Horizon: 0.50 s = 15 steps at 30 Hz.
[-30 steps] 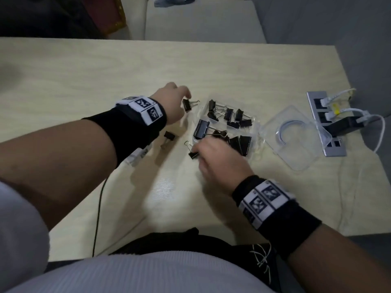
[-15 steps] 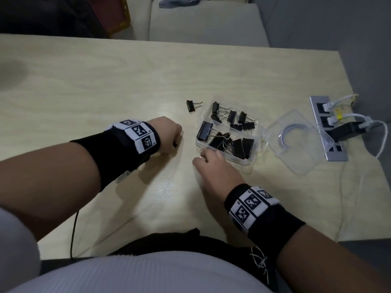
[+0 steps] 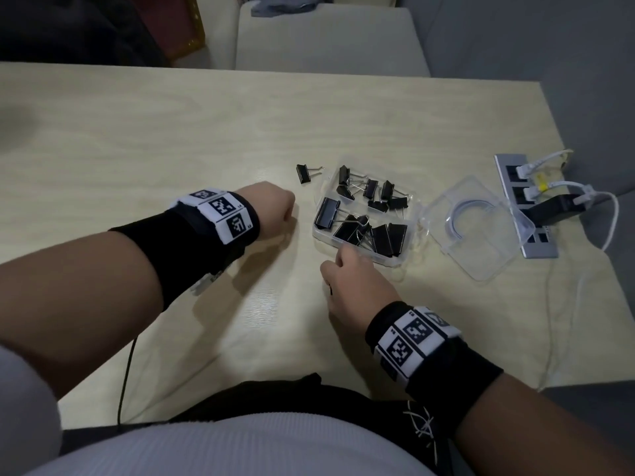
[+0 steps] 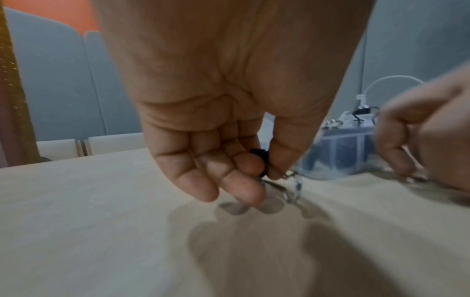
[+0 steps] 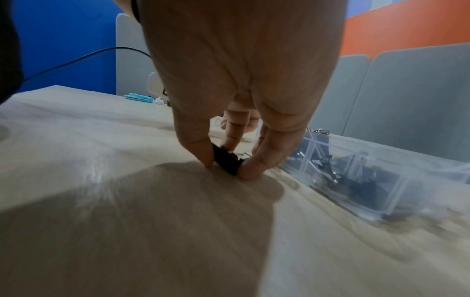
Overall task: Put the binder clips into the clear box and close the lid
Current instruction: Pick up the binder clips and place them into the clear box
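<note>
Both hands work low on the tabletop [image 3: 206,132] to gather strays: left hand [image 3: 271,211] pinches one small binder clip [image 4: 259,154], right hand [image 3: 357,283] pinches another clip [image 5: 227,160] beside the open clear box [image 3: 395,261] at frame centre, where most clips already lie.

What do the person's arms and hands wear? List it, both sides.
Each forearm wears a black wristband with a white strip of square black-and-white markers; the right one matches. A thin dark cable hangs under the left forearm. Both hands are bare.
</note>
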Motion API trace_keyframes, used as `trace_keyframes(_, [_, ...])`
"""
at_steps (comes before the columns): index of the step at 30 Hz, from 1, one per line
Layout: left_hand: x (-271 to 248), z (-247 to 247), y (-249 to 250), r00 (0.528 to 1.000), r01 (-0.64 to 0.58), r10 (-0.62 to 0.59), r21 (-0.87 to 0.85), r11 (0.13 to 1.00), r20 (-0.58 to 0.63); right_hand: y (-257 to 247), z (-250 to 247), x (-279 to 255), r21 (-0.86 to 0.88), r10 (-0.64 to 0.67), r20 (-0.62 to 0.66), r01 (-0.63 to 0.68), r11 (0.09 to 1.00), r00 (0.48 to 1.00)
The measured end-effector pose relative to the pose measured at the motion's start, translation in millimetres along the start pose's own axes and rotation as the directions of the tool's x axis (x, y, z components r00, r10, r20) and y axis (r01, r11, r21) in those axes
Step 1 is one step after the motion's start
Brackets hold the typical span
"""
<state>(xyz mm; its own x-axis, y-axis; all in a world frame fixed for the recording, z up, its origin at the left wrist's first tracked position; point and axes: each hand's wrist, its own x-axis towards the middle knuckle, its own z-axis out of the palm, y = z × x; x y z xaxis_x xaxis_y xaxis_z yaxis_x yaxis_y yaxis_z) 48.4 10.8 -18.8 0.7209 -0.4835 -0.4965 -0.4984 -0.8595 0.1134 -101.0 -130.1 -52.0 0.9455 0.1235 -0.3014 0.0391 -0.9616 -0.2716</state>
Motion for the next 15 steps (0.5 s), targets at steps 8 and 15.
trace_keyframes(8, [19,-40,22,0.935,-0.184,0.054,-0.345,0.92,-0.352,10,-39,1,0.394,0.137,-0.187,-0.053,0.918,0.973])
trace_keyframes(15, [44,-44,42,0.941,-0.208,0.055,-0.44,0.873,-0.335,48,-84,31,0.629,0.494,-0.362,-0.184,0.755,0.79])
